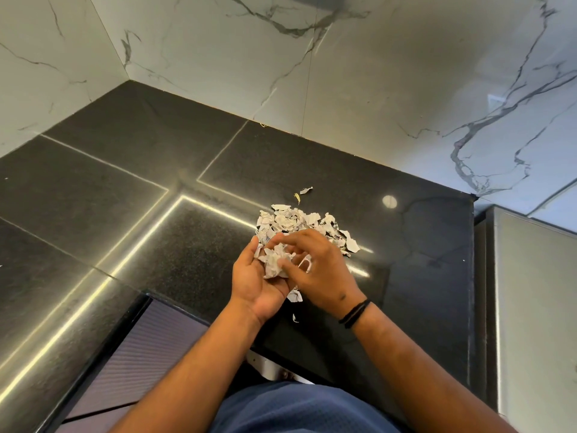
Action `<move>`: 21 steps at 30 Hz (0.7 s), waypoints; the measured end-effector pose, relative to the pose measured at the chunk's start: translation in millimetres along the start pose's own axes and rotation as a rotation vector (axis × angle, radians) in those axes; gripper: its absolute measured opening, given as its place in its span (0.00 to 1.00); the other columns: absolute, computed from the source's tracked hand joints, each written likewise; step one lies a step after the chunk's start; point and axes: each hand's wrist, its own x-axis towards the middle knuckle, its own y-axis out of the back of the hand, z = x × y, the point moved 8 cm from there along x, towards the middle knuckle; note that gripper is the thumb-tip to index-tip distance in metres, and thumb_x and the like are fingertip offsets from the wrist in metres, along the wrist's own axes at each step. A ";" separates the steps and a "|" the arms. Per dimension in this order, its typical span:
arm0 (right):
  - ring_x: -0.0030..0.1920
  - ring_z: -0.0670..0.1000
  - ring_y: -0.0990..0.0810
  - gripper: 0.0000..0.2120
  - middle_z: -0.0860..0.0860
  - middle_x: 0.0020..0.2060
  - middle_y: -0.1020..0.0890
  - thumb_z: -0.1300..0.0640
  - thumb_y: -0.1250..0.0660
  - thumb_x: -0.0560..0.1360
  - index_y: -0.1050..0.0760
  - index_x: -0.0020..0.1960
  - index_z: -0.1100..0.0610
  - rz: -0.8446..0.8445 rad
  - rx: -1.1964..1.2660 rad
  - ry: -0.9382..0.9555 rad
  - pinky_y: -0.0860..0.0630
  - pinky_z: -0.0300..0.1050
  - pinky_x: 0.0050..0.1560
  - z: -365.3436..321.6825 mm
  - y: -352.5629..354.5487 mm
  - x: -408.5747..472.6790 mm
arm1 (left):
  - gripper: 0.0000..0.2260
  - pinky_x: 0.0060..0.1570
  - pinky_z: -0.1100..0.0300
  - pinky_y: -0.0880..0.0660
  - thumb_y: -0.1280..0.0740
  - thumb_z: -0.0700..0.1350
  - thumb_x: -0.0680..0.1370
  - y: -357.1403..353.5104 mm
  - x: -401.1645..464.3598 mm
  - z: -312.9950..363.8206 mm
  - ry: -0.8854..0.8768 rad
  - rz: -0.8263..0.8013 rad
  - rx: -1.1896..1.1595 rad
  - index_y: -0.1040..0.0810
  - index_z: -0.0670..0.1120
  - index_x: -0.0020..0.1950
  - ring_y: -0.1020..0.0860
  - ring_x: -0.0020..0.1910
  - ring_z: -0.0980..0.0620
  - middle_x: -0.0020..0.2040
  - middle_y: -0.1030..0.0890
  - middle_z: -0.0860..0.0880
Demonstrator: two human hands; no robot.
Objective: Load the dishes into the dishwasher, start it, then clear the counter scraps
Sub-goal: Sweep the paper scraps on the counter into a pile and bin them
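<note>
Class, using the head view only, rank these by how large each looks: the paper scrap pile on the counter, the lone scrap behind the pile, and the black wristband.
1. Paper scrap pile, largest.
2. Black wristband.
3. Lone scrap, smallest.
The wristband sits nearer the camera, so its look may flatter it.

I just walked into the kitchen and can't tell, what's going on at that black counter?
A person is gathering torn paper scraps off the black counter. The left hand is cupped palm up, holding a wad of scraps, while the right hand presses more into it. A loose pile of scraps lies just beyond the hands, with a few stray bits nearby, so the clearing is not yet done.
</note>
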 end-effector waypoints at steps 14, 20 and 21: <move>0.55 0.52 0.27 0.19 0.51 0.55 0.28 0.47 0.32 0.76 0.26 0.64 0.50 -0.303 -0.565 -0.136 0.24 0.48 0.51 50.1 -57.2 -29.3 | 0.18 0.61 0.45 0.25 0.41 0.53 0.83 34.1 3.7 53.1 -0.235 0.107 -0.089 0.21 0.41 0.59 0.19 0.56 0.37 0.56 0.17 0.37; 0.48 0.50 0.24 0.08 0.51 0.49 0.24 0.59 0.32 0.77 0.20 0.55 0.56 -0.102 -0.361 -0.189 0.24 0.43 0.49 51.5 -37.7 -12.9 | 0.19 0.55 0.46 0.20 0.40 0.54 0.83 49.0 -1.9 66.8 -0.289 0.152 -0.106 0.21 0.41 0.61 0.18 0.56 0.38 0.57 0.18 0.38; 0.46 0.49 0.24 0.08 0.51 0.48 0.24 0.59 0.31 0.76 0.19 0.54 0.56 -0.046 -0.322 -0.182 0.25 0.42 0.48 47.2 -30.9 -9.1 | 0.19 0.54 0.47 0.19 0.40 0.54 0.83 51.0 -2.4 67.5 -0.289 0.156 -0.102 0.21 0.41 0.61 0.18 0.55 0.38 0.58 0.18 0.38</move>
